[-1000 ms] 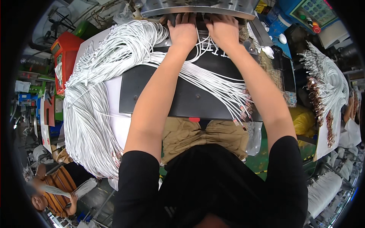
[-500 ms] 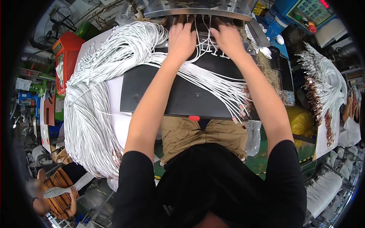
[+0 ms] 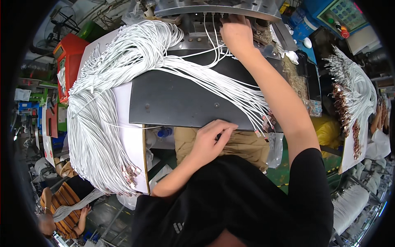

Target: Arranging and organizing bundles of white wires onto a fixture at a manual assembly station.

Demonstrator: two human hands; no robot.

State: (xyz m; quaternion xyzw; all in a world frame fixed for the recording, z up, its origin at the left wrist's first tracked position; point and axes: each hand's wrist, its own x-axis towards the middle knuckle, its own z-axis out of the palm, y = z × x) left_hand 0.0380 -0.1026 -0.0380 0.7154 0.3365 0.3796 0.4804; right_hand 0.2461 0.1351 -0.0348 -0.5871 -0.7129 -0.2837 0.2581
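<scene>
A black work surface (image 3: 181,103) is seen in a crowded workshop, with a grey metal machine (image 3: 205,16) along its far edge and a red box (image 3: 68,53) off its left side. A large bundle of white cables (image 3: 107,103) is draped over the left edge onto a white board (image 3: 127,123), and a thinner fan of white cables (image 3: 230,88) runs across the surface to its near right corner. More cable bundles (image 3: 354,86) are hung to the right. A second person in a striped top (image 3: 61,197) is visible at lower left.

The right hand (image 3: 236,35) is stretched to the far edge at the machine, its fingers closed down over the cable ends there; what is pinched cannot be told. The left hand (image 3: 210,138) is laid at the near edge, fingers loosely curled and touching the edge, with nothing seen gripped.
</scene>
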